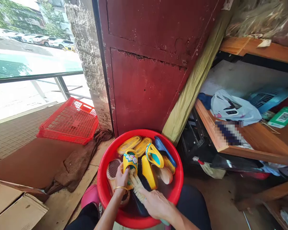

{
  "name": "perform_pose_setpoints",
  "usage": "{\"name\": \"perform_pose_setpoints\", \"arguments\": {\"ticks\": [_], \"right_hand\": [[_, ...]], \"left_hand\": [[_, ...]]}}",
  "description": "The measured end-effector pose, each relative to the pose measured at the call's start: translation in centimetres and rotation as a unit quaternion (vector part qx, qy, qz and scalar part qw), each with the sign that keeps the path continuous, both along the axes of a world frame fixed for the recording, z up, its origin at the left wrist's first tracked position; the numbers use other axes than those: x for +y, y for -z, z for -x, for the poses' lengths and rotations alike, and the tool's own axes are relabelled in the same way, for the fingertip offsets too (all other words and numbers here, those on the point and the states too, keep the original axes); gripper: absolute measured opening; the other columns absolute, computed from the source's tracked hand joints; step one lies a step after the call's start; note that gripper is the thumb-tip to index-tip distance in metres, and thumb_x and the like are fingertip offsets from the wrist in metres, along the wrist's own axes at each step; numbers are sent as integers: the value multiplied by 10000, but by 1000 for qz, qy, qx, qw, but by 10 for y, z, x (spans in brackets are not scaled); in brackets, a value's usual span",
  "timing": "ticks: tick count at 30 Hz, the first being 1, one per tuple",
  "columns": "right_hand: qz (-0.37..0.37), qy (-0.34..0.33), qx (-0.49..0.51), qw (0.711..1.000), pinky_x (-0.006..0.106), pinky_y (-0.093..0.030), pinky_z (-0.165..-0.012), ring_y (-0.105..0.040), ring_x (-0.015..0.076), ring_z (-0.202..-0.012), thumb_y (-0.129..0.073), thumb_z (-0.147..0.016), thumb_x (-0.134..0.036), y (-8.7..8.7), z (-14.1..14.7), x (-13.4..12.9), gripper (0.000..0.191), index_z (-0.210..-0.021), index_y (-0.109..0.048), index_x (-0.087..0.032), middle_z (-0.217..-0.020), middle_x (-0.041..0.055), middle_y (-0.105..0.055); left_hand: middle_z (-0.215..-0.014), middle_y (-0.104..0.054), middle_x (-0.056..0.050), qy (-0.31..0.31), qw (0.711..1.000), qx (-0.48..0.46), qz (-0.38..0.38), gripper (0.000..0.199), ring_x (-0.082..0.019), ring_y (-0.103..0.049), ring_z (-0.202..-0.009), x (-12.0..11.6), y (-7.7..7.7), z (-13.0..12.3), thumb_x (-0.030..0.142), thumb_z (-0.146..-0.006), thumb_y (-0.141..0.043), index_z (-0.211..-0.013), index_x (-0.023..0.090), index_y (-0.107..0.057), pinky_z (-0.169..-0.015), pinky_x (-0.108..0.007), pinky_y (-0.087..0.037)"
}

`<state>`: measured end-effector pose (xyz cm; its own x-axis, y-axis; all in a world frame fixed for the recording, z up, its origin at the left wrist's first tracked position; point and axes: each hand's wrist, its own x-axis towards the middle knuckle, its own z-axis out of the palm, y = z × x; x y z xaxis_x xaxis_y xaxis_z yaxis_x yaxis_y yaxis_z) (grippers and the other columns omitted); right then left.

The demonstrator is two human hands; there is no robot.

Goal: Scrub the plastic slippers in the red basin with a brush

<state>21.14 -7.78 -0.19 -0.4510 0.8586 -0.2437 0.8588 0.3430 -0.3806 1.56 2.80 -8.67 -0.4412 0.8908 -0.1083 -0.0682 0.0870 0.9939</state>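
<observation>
A round red basin (179, 179) holds water and several slippers. My left hand (122, 179), a gold bracelet at its wrist, is closed on a yellow slipper (130, 158) with a white and teal decoration. In my right hand (157, 203) is a scrub brush (137, 185) with pale bristles, its head against that slipper's lower part. Right of it lie a plain yellow slipper (148, 172) and another yellow one with a teal insole (155, 156). A blue slipper (165, 150) leans at the basin's right side. Yellow soles (129, 144) show at the back.
Behind the basin stands a dark red door (144, 92). A red plastic crate (69, 121) and a brown cloth (74, 169) are at the left, cardboard (19, 207) nearer. At the right, a wooden shelf (261, 140) bears a plastic bag (232, 107).
</observation>
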Motion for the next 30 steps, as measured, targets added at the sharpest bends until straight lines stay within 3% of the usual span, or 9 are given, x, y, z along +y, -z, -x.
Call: {"name": "perform_pose_setpoints", "arguments": {"ticks": [4,7,10,13,17,20,24,27,30], "right_hand": [[22,77,13,997,354,-520,-810,-753,298,-1014,-415,-985,-195,-17,34,45,527,-1503,-493,-246,-1121,123,-788],[19,73,14,997,364,-522,-817,-750,308,-1035,-402,-981,-181,-19,44,54,520,-1491,-502,-202,-1117,153,-787],[31,32,12,999,346,-530,-764,-762,302,-986,-434,-963,-200,-18,29,38,468,-1399,-599,-243,-1075,123,-800],[21,20,8,1000,334,-537,-723,-772,288,-905,-480,-965,-259,-22,-3,10,402,-1304,-685,-326,-1006,65,-813],[-10,21,43,999,320,-555,-701,-768,255,-785,-533,-944,-280,-32,-46,-14,376,-1239,-742,-383,-907,13,-813],[-66,45,105,991,322,-588,-767,-763,236,-857,-538,-910,-222,-39,-61,-2,556,-1442,-613,-367,-1038,13,-805],[-235,156,87,955,423,-590,-920,-706,315,-1129,-593,-927,-255,-49,-54,48,726,-1620,-379,-241,-1343,144,-689],[-243,245,35,938,426,-600,-860,-727,337,-1062,-669,-933,-341,-51,-42,81,842,-1659,-268,-197,-1313,192,-685],[-225,228,32,947,418,-595,-885,-724,337,-1091,-751,-880,-382,-36,-32,90,1002,-1680,-176,-198,-1368,190,-668]], "left_hand": [[-1128,-751,-116,40,999,-6,-7,551,-306,-705,-1057,-9,0,-9,490,-713,-703,-1177,197,-655,-932,-442,-575],[-1125,-744,-114,48,999,12,-16,526,-304,-697,-1057,-15,2,-14,500,-729,-689,-1165,209,-643,-936,-440,-576],[-1170,-732,-129,62,996,64,14,532,-290,-696,-1101,-15,4,-17,507,-828,-579,-1251,185,-597,-972,-424,-568],[-1291,-691,-181,72,987,120,84,562,-273,-679,-1189,-10,6,-18,471,-919,-462,-1360,126,-506,-1007,-389,-552],[-1419,-619,-220,79,974,166,130,572,-268,-638,-1284,2,9,-13,339,-931,-494,-1446,109,-402,-1062,-374,-510],[-1386,-647,-209,113,959,215,145,511,-264,-657,-1250,10,10,-11,180,-881,-519,-1387,132,-465,-1069,-376,-491],[-1283,-710,-185,165,933,280,156,355,-251,-693,-1171,15,7,-15,126,-855,-550,-1206,168,-574,-1033,-354,-498],[-1255,-728,-199,185,915,315,171,331,-258,-717,-1142,12,6,-21,139,-881,-532,-1207,162,-581,-1010,-352,-508],[-1306,-705,-244,186,904,336,187,444,-291,-701,-1205,10,9,-28,153,-905,-478,-1345,111,-521,-1039,-386,-497]]}}
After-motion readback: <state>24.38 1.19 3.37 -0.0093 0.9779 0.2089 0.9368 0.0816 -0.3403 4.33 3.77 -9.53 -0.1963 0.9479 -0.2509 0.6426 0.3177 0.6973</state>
